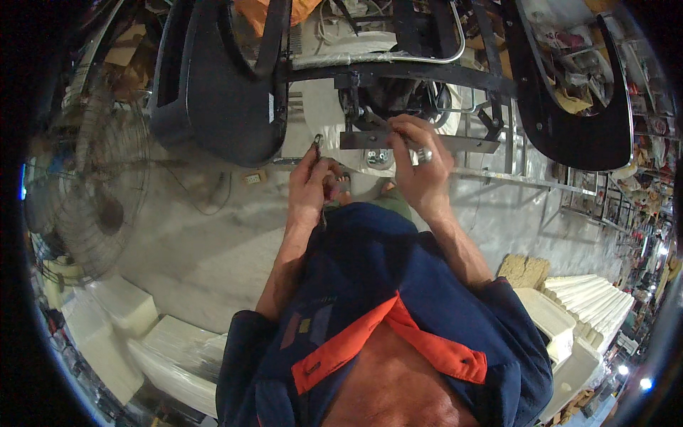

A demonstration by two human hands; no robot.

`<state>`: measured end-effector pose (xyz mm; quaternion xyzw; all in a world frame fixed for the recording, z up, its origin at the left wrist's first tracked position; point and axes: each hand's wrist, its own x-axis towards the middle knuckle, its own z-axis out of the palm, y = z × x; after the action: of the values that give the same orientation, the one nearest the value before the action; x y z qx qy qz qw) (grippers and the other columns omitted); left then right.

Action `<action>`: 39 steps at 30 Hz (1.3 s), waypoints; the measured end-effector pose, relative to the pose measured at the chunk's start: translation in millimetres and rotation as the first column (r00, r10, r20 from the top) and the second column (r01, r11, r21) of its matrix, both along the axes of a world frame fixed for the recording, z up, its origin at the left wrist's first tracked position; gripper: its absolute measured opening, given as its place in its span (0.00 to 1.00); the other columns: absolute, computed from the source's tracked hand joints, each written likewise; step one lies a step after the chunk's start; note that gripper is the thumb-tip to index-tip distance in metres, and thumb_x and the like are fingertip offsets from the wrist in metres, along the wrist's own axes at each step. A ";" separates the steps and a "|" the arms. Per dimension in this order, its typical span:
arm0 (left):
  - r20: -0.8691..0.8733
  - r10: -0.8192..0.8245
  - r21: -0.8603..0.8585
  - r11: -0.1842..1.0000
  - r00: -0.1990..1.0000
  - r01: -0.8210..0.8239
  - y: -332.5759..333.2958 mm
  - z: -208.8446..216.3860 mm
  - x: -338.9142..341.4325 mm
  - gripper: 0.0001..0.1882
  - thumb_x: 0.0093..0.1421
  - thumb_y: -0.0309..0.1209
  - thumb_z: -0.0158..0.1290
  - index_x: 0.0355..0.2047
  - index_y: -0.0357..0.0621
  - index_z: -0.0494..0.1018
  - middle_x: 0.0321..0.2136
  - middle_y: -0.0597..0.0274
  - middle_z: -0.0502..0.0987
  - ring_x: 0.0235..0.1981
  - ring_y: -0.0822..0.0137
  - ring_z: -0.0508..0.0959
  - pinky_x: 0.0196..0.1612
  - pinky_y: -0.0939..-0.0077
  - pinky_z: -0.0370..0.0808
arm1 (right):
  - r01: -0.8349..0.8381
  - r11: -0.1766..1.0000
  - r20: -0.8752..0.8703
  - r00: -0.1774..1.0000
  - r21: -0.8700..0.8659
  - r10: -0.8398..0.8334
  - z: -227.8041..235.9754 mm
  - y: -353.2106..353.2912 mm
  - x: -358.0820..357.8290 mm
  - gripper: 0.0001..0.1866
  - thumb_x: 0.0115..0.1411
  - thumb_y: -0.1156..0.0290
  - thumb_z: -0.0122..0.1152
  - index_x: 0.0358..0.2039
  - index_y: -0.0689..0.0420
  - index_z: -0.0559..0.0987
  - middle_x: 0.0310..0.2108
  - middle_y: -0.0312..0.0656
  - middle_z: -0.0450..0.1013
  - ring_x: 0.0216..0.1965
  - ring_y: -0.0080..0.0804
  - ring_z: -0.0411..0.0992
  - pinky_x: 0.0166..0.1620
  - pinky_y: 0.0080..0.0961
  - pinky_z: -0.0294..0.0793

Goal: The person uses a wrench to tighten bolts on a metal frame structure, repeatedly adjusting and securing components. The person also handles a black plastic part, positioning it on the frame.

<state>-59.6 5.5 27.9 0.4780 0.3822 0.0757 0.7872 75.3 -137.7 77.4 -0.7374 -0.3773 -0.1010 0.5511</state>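
My left hand (307, 186) is closed around a slim metal wrench (318, 142), its ring end pointing up and away from me. To the right, my right hand (425, 165) grips a flat grey metal bar (466, 144) with holes in it, thumb and fingers pinching near its middle. The bar lies roughly level, just below a black metal frame (413, 72). Close to those fingertips, a small metal piece slants up toward the frame; I cannot make out its kind. A round tray of small hardware (378, 158) shows below the bar.
Black curved side panels (231, 107) (569, 135) flank the frame. A bent chrome tube (377, 58) runs across it. A wire-cage fan (89, 188) stands at left. Wrapped cream blocks (178, 349) lie at lower left, stacked pale pieces (587, 302) at lower right. Metal racks fill the right.
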 end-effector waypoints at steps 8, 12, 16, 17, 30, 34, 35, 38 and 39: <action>0.087 -0.112 0.082 0.991 0.990 0.105 4.8 27.8 34.8 0.28 0.71 0.27 0.42 0.71 0.49 0.56 0.28 0.61 0.76 0.13 0.77 0.69 0.14 0.81 0.63 | -0.163 0.962 0.085 0.979 -0.219 0.185 -15.1 -5.8 -21.3 0.26 0.49 0.87 0.67 0.50 0.62 0.75 0.52 0.53 0.70 0.50 0.52 0.75 0.45 0.38 0.81; 0.065 -0.085 0.095 0.992 0.994 0.079 4.4 20.9 44.9 0.27 0.70 0.25 0.43 0.70 0.45 0.58 0.28 0.61 0.77 0.13 0.77 0.70 0.14 0.81 0.63 | -0.188 0.959 0.144 0.965 -0.210 0.221 -33.3 -8.5 -24.2 0.27 0.47 0.88 0.66 0.50 0.64 0.74 0.52 0.55 0.70 0.50 0.55 0.74 0.46 0.40 0.80; 0.056 -0.154 0.197 0.970 0.987 0.140 10.5 20.3 47.2 0.25 0.70 0.25 0.43 0.67 0.41 0.60 0.27 0.60 0.76 0.13 0.76 0.71 0.13 0.80 0.63 | -0.261 0.943 0.184 0.936 -0.207 0.300 -24.1 -5.5 -10.4 0.25 0.46 0.87 0.68 0.48 0.64 0.75 0.48 0.53 0.72 0.47 0.52 0.76 0.43 0.37 0.81; 0.071 -0.166 0.170 0.974 0.984 0.151 12.6 20.2 47.5 0.25 0.70 0.25 0.43 0.67 0.39 0.60 0.27 0.60 0.77 0.13 0.75 0.71 0.13 0.80 0.63 | -0.268 0.942 0.192 0.932 -0.204 0.307 -17.7 -2.2 -6.0 0.24 0.47 0.86 0.70 0.46 0.63 0.76 0.48 0.52 0.73 0.46 0.49 0.76 0.42 0.35 0.80; 0.022 -0.139 0.464 0.878 0.990 0.113 12.1 23.5 46.0 0.19 0.67 0.27 0.46 0.56 0.28 0.67 0.29 0.54 0.81 0.18 0.70 0.77 0.22 0.75 0.72 | -0.230 0.935 -0.173 0.967 -0.269 0.188 29.9 63.0 95.0 0.10 0.62 0.68 0.63 0.36 0.63 0.81 0.22 0.42 0.77 0.23 0.26 0.76 0.28 0.24 0.73; -0.002 -0.104 0.667 0.741 0.995 0.079 4.8 39.0 29.4 0.14 0.69 0.26 0.47 0.52 0.31 0.70 0.32 0.58 0.83 0.26 0.72 0.79 0.33 0.75 0.76 | -0.049 0.991 -0.011 0.999 -0.120 0.048 40.5 36.9 65.0 0.05 0.62 0.75 0.62 0.35 0.64 0.80 0.27 0.43 0.78 0.27 0.26 0.78 0.31 0.23 0.75; -0.015 -0.110 0.701 0.707 0.994 0.089 3.2 45.6 26.7 0.14 0.69 0.25 0.48 0.52 0.32 0.71 0.32 0.58 0.83 0.28 0.73 0.80 0.34 0.75 0.76 | -0.046 0.995 0.013 0.999 -0.090 0.047 37.0 28.8 57.3 0.04 0.61 0.77 0.62 0.35 0.64 0.80 0.29 0.43 0.78 0.27 0.27 0.79 0.32 0.23 0.76; 0.204 -0.003 0.725 0.672 0.979 -0.149 0.9 34.2 24.5 0.10 0.71 0.27 0.46 0.49 0.36 0.70 0.38 0.60 0.82 0.36 0.73 0.79 0.37 0.77 0.75 | -0.063 0.995 0.048 0.997 -0.072 0.067 27.1 9.7 35.5 0.07 0.59 0.83 0.62 0.38 0.64 0.79 0.37 0.45 0.79 0.32 0.29 0.80 0.35 0.25 0.79; 0.267 0.017 0.709 0.673 0.963 -0.209 -0.5 36.0 27.0 0.09 0.71 0.26 0.45 0.48 0.37 0.69 0.39 0.58 0.80 0.37 0.72 0.79 0.38 0.76 0.77 | -0.062 0.997 0.051 0.997 -0.043 0.064 19.8 6.8 32.1 0.08 0.58 0.84 0.63 0.39 0.64 0.79 0.38 0.45 0.79 0.33 0.30 0.80 0.35 0.25 0.80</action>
<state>-32.6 5.0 63.8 0.7150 0.2515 0.3276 0.5641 107.4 -130.8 97.2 -0.7334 -0.4169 -0.0951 0.5286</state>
